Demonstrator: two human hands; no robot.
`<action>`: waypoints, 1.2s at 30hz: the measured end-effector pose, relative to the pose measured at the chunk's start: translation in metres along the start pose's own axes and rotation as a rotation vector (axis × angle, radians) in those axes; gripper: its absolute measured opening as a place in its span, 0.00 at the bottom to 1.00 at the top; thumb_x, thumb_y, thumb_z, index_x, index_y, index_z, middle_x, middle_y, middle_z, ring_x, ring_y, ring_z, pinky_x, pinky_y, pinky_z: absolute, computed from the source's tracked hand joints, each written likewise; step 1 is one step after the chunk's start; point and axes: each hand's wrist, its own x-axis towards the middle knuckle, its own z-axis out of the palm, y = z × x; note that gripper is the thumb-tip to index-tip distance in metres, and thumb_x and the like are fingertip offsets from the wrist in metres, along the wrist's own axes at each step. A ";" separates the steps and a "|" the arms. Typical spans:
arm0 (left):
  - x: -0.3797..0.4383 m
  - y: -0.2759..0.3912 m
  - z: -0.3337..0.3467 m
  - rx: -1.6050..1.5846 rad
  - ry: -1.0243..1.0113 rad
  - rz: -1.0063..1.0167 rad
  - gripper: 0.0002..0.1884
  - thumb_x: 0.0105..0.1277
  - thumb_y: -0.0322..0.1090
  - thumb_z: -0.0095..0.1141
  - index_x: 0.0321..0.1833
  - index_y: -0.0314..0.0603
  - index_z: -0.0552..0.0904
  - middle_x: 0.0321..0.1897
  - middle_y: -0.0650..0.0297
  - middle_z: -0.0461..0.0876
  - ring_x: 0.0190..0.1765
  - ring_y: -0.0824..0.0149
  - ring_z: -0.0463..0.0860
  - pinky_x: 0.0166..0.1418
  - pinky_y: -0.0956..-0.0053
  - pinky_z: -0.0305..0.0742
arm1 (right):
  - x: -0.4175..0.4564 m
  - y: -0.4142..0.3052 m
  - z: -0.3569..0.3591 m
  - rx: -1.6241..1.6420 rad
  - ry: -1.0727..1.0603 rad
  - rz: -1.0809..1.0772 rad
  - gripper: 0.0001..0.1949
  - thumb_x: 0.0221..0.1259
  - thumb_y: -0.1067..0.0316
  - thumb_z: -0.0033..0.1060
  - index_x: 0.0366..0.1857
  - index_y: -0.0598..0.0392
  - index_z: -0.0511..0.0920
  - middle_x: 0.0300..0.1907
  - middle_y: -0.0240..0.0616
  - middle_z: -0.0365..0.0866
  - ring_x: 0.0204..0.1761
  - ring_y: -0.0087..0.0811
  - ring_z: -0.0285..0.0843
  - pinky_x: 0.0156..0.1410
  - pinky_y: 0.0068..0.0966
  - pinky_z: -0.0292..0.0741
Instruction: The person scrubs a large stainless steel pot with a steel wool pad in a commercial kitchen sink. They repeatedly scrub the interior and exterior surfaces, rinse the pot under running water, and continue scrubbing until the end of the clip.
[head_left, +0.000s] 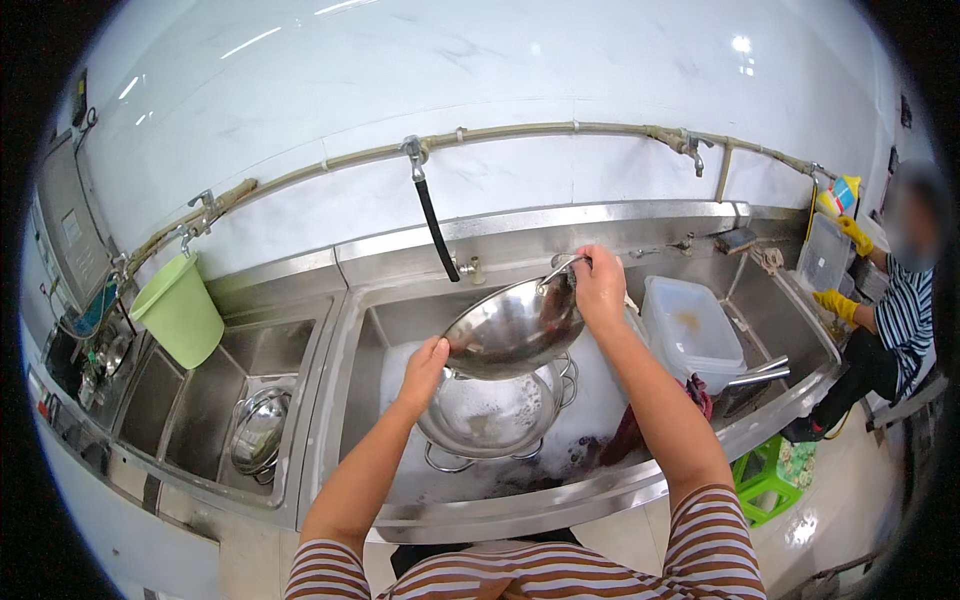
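Both my hands hold a tilted stainless steel pan (517, 330) above the middle basin of a metal sink (330, 420). My left hand (424, 367) grips its rim at the lower left. At the upper right, my right hand (600, 289) is closed around the loop handle side. Below the held pan, several nested metal pans with loop handles (487, 416) sit in foamy water (585, 420). A dark red cloth (626, 435) hangs partly in the water near my right forearm.
A light green bucket (180, 311) stands at the left basin, where metal pans (260, 431) lie. A black hose (436, 229) hangs from the wall tap. Translucent plastic containers (694, 322) are to the right. A person in yellow gloves (836, 304) works at far right, beyond a green stool (765, 484).
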 end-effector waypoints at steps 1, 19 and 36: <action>-0.004 0.006 0.002 0.026 0.000 -0.017 0.14 0.72 0.41 0.48 0.46 0.36 0.80 0.39 0.66 0.80 0.42 0.74 0.74 0.50 0.78 0.68 | 0.004 -0.006 -0.002 -0.009 0.003 -0.052 0.06 0.55 0.72 0.56 0.36 0.58 0.78 0.34 0.45 0.80 0.42 0.46 0.74 0.50 0.36 0.70; -0.019 -0.016 0.016 0.074 0.302 -0.122 0.13 0.64 0.42 0.56 0.36 0.37 0.81 0.21 0.61 0.74 0.28 0.70 0.72 0.36 0.72 0.68 | -0.075 -0.065 0.080 0.354 -0.329 -0.275 0.17 0.47 0.76 0.61 0.45 0.57 0.75 0.45 0.46 0.74 0.50 0.50 0.71 0.57 0.36 0.71; -0.054 -0.058 -0.010 -0.484 0.377 -0.196 0.16 0.58 0.21 0.60 0.50 0.37 0.76 0.40 0.67 0.81 0.41 0.75 0.78 0.45 0.78 0.74 | -0.138 -0.076 0.127 0.218 -0.619 -0.291 0.20 0.47 0.72 0.65 0.49 0.49 0.76 0.45 0.44 0.74 0.50 0.48 0.71 0.54 0.38 0.71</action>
